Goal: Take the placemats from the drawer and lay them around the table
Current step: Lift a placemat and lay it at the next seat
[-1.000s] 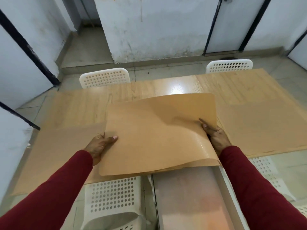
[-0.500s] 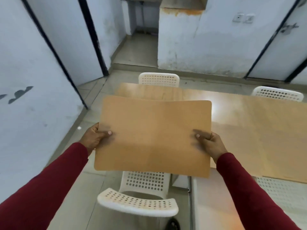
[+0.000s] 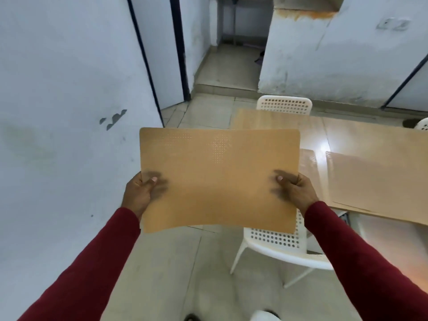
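I hold a tan rectangular placemat [image 3: 217, 179] flat in the air, left of the wooden table [image 3: 370, 137]. My left hand [image 3: 139, 193] pinches its left edge and my right hand [image 3: 294, 191] pinches its right edge, thumbs on top. Another placemat [image 3: 375, 181] lies on the table near its front edge, to the right of my right hand. A further mat [image 3: 309, 167] lies partly hidden behind the held one. The drawer is not in view.
A white perforated chair [image 3: 278, 242] stands below the held mat at the table's near side. Another white chair [image 3: 284, 104] sits at the far side. A white wall [image 3: 58, 112] runs close on the left, with tiled floor [image 3: 166, 262] between.
The mat was lifted off the table and carried left with both hands. My view swung left, so the table now sits at the right and the left wall fills more of the frame.
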